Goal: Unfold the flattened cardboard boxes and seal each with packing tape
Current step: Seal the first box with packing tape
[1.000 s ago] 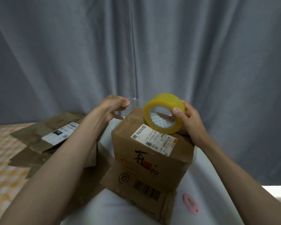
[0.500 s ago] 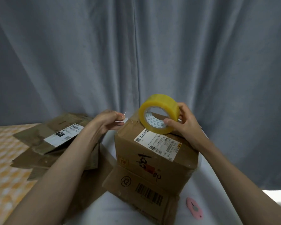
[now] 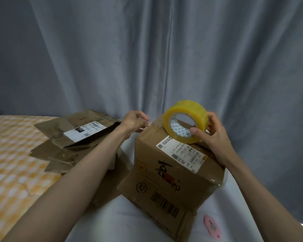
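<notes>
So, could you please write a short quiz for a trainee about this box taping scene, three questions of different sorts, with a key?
1. True or false: the right hand holds the yellow roll of packing tape on top of the upright brown cardboard box.
2. Which hand pinches the pulled-out tape end at the box's far top edge? A left hand B right hand C neither
3. Fill in: the small pink oval cutter lies on the white surface, to the ____ of the box.

Key: 1 true; 2 A; 3 right
</notes>
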